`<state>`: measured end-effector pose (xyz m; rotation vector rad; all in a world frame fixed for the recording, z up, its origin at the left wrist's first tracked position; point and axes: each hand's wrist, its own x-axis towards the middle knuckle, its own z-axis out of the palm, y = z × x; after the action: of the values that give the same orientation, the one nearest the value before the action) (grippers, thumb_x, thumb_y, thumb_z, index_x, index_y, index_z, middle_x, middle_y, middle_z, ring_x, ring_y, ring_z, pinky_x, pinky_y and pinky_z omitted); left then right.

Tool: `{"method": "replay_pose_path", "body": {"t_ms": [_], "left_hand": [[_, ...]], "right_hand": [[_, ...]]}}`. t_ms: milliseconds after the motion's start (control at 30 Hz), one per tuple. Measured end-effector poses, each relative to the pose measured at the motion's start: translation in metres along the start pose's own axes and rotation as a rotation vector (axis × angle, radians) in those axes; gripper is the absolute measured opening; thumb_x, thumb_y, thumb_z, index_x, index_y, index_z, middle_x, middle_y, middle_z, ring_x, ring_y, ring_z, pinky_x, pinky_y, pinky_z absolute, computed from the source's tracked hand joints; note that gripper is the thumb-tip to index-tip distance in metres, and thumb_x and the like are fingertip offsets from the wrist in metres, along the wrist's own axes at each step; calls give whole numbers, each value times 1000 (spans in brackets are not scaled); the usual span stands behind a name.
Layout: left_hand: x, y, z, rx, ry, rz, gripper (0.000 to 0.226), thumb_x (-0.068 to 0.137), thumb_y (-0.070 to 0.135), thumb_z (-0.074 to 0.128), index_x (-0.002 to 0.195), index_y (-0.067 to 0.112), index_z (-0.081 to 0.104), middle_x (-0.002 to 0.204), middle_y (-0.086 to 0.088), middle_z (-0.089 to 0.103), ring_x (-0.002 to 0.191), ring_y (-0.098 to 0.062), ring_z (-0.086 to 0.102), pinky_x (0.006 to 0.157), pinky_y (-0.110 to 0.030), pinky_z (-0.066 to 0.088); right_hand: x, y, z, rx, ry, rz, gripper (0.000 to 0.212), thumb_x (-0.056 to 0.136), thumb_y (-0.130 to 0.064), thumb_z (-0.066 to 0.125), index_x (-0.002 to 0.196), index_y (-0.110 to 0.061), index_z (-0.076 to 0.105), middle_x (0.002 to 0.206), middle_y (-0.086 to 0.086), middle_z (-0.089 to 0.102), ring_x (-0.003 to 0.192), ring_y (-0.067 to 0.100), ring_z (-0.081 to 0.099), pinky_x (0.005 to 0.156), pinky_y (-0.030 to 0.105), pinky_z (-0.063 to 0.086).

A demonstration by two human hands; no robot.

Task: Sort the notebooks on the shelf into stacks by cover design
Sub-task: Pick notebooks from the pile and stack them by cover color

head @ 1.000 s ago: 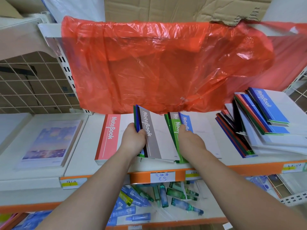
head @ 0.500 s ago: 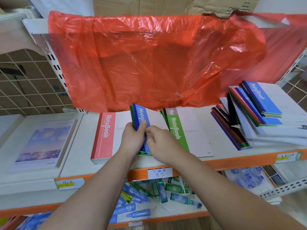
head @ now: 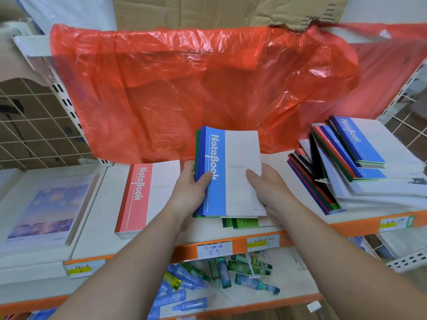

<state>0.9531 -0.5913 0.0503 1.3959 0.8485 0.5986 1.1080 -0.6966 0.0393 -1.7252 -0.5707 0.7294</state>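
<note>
A bundle of notebooks topped by a light-blue "NoteBook" cover (head: 228,172) is held over the white shelf (head: 97,227), above green notebooks (head: 240,222) lying flat. My left hand (head: 188,190) grips the bundle's spine side, thumb on the blue strip. My right hand (head: 265,188) holds its right edge, thumb on the white cover. A pink-strip notebook stack (head: 141,197) lies to the left. A messy pile of mixed notebooks (head: 355,167) sits at the right.
A red plastic sheet (head: 196,88) hangs from the upper shelf just behind the bundle. A purple sky-design notebook stack (head: 48,204) lies on the far left. Small bottles (head: 221,273) fill the lower shelf. Orange price rail (head: 300,236) marks the front edge.
The light-blue notebook has come onto the top of the bundle in my left hand. My right hand moved from the spine to the bundle's right edge, and the bundle now lies flatter over the green notebooks.
</note>
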Motion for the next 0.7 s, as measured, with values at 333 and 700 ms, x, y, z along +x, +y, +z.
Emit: {"method": "replay_pose_path", "body": {"t_ms": [333,700], "left_hand": [[17,-10,45,114,26,173,20,97,22,60,116,27,59,108,12,70,100,-6,66,90,-29,53],[22,-15,52,207,45,157,25,99,23,55,125,24,55,115,12,67,104,-4,63,93,-32,52]], "right_hand": [[2,6,-25,-30,82,-210,20,98,-20,56,117,-20,53,103,-11,65,93,-5,60,64,2,43],[13,18,-29,-86,55,-157,22,100,-22,51,122,-18,53,105,-14,63,97,-3,59,63,1,42]]}}
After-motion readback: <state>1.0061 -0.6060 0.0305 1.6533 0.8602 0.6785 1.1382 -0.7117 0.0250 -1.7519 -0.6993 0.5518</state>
